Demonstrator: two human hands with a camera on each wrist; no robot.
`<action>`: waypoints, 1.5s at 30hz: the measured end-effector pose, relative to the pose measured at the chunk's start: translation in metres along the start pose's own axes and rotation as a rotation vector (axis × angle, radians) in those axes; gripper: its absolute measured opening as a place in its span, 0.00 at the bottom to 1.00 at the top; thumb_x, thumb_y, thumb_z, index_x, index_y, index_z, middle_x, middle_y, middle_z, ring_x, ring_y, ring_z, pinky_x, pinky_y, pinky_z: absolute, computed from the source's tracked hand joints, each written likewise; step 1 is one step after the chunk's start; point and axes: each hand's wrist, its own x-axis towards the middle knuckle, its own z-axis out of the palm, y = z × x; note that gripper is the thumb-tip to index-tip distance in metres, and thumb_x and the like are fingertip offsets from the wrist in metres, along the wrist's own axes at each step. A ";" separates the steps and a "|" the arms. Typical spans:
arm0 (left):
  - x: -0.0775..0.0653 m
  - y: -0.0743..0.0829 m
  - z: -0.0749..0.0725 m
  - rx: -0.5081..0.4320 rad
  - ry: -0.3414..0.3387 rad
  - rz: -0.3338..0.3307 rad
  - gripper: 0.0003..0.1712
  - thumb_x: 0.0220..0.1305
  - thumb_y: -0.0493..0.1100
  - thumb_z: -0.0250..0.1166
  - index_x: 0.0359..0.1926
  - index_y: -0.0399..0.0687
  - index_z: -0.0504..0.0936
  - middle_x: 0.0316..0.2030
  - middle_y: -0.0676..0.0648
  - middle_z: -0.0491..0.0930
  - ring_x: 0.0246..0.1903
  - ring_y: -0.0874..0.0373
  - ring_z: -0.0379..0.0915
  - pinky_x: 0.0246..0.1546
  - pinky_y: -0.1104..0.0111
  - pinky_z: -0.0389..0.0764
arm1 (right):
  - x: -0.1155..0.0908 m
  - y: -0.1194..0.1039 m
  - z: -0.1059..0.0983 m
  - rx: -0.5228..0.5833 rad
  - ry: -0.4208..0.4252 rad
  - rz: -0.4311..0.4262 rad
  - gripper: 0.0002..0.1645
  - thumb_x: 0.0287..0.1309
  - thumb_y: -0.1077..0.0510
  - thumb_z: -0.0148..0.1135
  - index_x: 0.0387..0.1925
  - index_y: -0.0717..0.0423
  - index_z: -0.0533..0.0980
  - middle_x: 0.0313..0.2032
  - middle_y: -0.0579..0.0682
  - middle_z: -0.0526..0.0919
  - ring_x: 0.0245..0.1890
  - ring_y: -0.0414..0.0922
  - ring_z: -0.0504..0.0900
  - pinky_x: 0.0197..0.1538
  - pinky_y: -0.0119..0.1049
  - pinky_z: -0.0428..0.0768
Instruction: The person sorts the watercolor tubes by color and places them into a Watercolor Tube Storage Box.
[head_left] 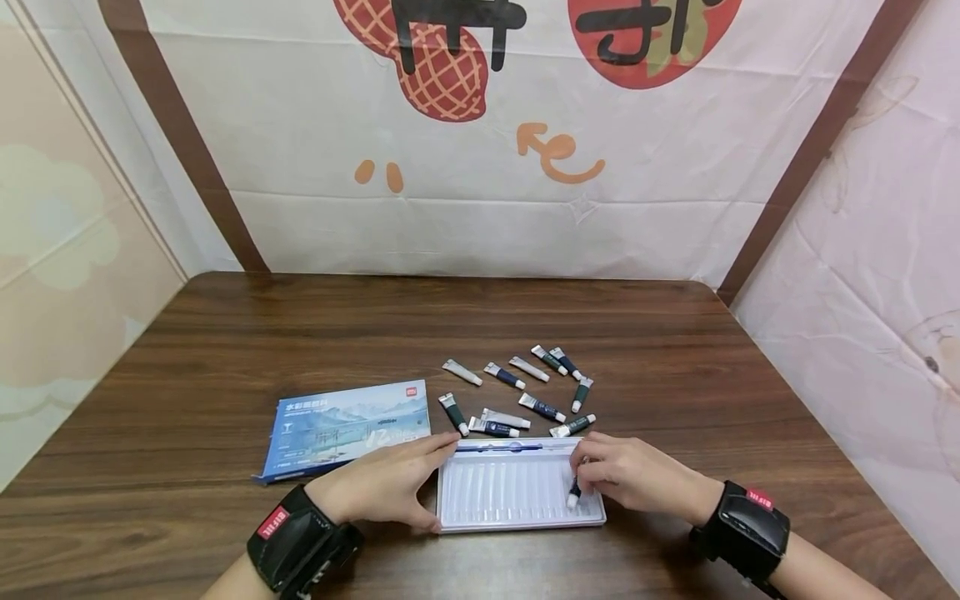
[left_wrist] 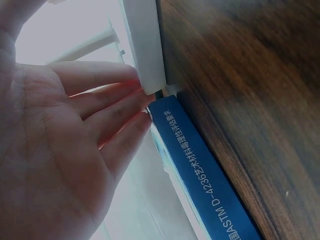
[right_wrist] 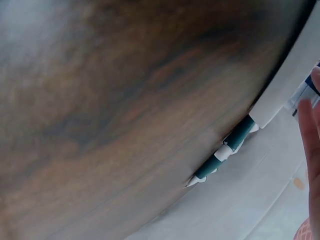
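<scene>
A white ribbed plastic tray [head_left: 498,492] lies flat on the table, a blue-handled paintbrush [head_left: 498,448] in the slot along its far side. My right hand [head_left: 626,468] pinches a dark paint tube [head_left: 574,492], white cap toward me, over the tray's right end. At the tray's left edge my left hand [head_left: 393,483] rests with fingers nearly straight, thumb at the near corner and fingertips at the far one. In the left wrist view those fingers [left_wrist: 107,107] touch the tray's white side [left_wrist: 145,45]. The right wrist view shows only part of the right hand [right_wrist: 311,135].
A blue flat box [head_left: 348,425] with a landscape picture lies left of the tray, partly behind the left hand. Beyond the tray several paint tubes [head_left: 542,407] with dark or silvery bodies lie scattered. A printed cloth [head_left: 480,225] hangs past the table's far edge.
</scene>
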 end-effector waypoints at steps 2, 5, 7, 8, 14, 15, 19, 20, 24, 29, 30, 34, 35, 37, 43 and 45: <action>0.000 0.000 0.000 -0.002 -0.001 -0.001 0.50 0.48 0.55 0.70 0.64 0.31 0.61 0.66 0.40 0.56 0.62 0.49 0.55 0.58 0.56 0.60 | 0.001 -0.001 0.000 0.005 -0.010 -0.010 0.19 0.40 0.73 0.66 0.29 0.47 0.74 0.38 0.39 0.73 0.39 0.34 0.70 0.37 0.23 0.72; 0.000 0.000 -0.001 -0.008 -0.001 -0.005 0.50 0.47 0.55 0.70 0.64 0.31 0.61 0.66 0.40 0.56 0.62 0.49 0.55 0.58 0.55 0.60 | 0.002 -0.001 -0.001 0.024 -0.027 -0.008 0.21 0.40 0.74 0.65 0.33 0.47 0.76 0.38 0.39 0.73 0.39 0.33 0.71 0.38 0.22 0.72; 0.000 -0.001 -0.001 -0.009 -0.002 -0.010 0.50 0.47 0.55 0.70 0.64 0.31 0.61 0.66 0.40 0.56 0.62 0.49 0.54 0.58 0.55 0.60 | 0.002 -0.002 -0.002 0.036 -0.038 0.005 0.22 0.42 0.74 0.66 0.35 0.46 0.78 0.39 0.39 0.73 0.40 0.33 0.71 0.40 0.22 0.72; 0.000 -0.001 -0.001 -0.010 -0.001 -0.010 0.50 0.47 0.55 0.71 0.64 0.31 0.61 0.66 0.40 0.56 0.62 0.49 0.55 0.58 0.55 0.60 | 0.002 -0.002 -0.002 0.046 -0.045 0.012 0.22 0.42 0.74 0.66 0.35 0.46 0.79 0.40 0.39 0.74 0.41 0.33 0.71 0.41 0.23 0.72; -0.001 -0.002 -0.001 -0.017 -0.004 -0.019 0.50 0.48 0.56 0.70 0.65 0.32 0.61 0.66 0.41 0.55 0.63 0.49 0.54 0.58 0.55 0.60 | 0.001 -0.001 -0.003 0.076 -0.074 0.039 0.19 0.44 0.71 0.66 0.34 0.45 0.80 0.42 0.41 0.74 0.43 0.34 0.73 0.44 0.24 0.72; -0.001 -0.002 0.000 -0.018 -0.004 -0.020 0.50 0.48 0.56 0.70 0.65 0.32 0.61 0.66 0.41 0.55 0.63 0.49 0.54 0.58 0.55 0.60 | 0.001 -0.001 -0.002 0.083 -0.074 0.038 0.18 0.45 0.71 0.65 0.34 0.46 0.80 0.42 0.42 0.75 0.42 0.34 0.73 0.44 0.24 0.72; -0.001 -0.001 0.000 -0.017 0.000 -0.017 0.50 0.47 0.55 0.70 0.65 0.32 0.61 0.66 0.40 0.55 0.63 0.49 0.54 0.58 0.55 0.60 | -0.002 -0.001 -0.001 0.110 -0.068 0.041 0.13 0.48 0.66 0.64 0.35 0.47 0.80 0.44 0.44 0.75 0.43 0.35 0.75 0.43 0.26 0.73; -0.001 -0.001 0.000 -0.015 0.001 -0.016 0.50 0.47 0.55 0.70 0.65 0.31 0.61 0.66 0.40 0.55 0.63 0.49 0.54 0.58 0.55 0.60 | -0.003 -0.001 0.000 0.120 -0.069 0.048 0.11 0.50 0.65 0.64 0.35 0.47 0.80 0.45 0.45 0.75 0.43 0.36 0.75 0.44 0.27 0.74; -0.001 -0.001 0.000 -0.012 0.000 -0.022 0.50 0.47 0.55 0.71 0.65 0.31 0.61 0.66 0.40 0.55 0.63 0.49 0.54 0.58 0.55 0.60 | -0.005 0.000 0.000 0.100 -0.064 0.055 0.07 0.54 0.59 0.64 0.36 0.46 0.80 0.46 0.44 0.75 0.47 0.38 0.75 0.46 0.32 0.75; -0.001 0.000 0.000 -0.014 -0.004 -0.027 0.50 0.47 0.55 0.71 0.65 0.31 0.60 0.66 0.40 0.55 0.63 0.48 0.54 0.58 0.55 0.60 | -0.004 0.000 0.000 0.003 -0.045 0.043 0.06 0.51 0.56 0.67 0.33 0.42 0.79 0.42 0.40 0.75 0.44 0.36 0.72 0.44 0.31 0.73; -0.001 0.000 0.000 -0.016 -0.005 -0.028 0.50 0.48 0.55 0.71 0.65 0.31 0.60 0.66 0.40 0.55 0.63 0.48 0.54 0.58 0.55 0.60 | -0.003 0.000 0.000 -0.002 -0.047 0.046 0.07 0.50 0.56 0.67 0.32 0.42 0.79 0.41 0.39 0.74 0.43 0.35 0.72 0.43 0.30 0.73; -0.001 0.001 0.000 -0.018 -0.010 -0.028 0.50 0.48 0.55 0.70 0.65 0.31 0.60 0.66 0.40 0.55 0.63 0.48 0.54 0.58 0.55 0.60 | 0.000 -0.003 -0.001 -0.021 -0.075 0.068 0.07 0.48 0.56 0.69 0.31 0.44 0.79 0.40 0.40 0.74 0.41 0.33 0.73 0.41 0.28 0.73; -0.001 0.001 0.000 -0.018 -0.010 -0.028 0.50 0.48 0.55 0.70 0.65 0.31 0.60 0.66 0.40 0.55 0.63 0.48 0.54 0.58 0.55 0.60 | 0.001 -0.004 -0.002 -0.045 -0.082 0.066 0.07 0.47 0.56 0.69 0.30 0.44 0.78 0.39 0.40 0.75 0.40 0.34 0.73 0.41 0.29 0.73; -0.001 0.002 0.001 -0.015 -0.007 -0.026 0.50 0.48 0.55 0.70 0.65 0.31 0.60 0.66 0.40 0.55 0.63 0.48 0.54 0.58 0.55 0.60 | 0.004 -0.008 -0.004 -0.100 -0.096 0.064 0.08 0.45 0.56 0.70 0.29 0.45 0.78 0.37 0.39 0.76 0.39 0.35 0.73 0.40 0.32 0.73; 0.001 0.002 0.001 0.000 -0.005 -0.036 0.50 0.48 0.55 0.70 0.65 0.31 0.60 0.66 0.40 0.55 0.62 0.49 0.55 0.58 0.56 0.61 | 0.005 -0.015 -0.006 -0.076 -0.087 0.145 0.10 0.45 0.58 0.70 0.31 0.47 0.78 0.35 0.39 0.74 0.35 0.33 0.72 0.36 0.28 0.74; 0.002 0.002 0.001 0.006 -0.006 -0.039 0.51 0.47 0.55 0.71 0.65 0.32 0.60 0.66 0.40 0.55 0.62 0.49 0.55 0.58 0.56 0.61 | 0.003 -0.014 -0.006 0.013 -0.060 0.206 0.08 0.48 0.59 0.69 0.32 0.48 0.78 0.37 0.40 0.74 0.36 0.33 0.73 0.36 0.26 0.74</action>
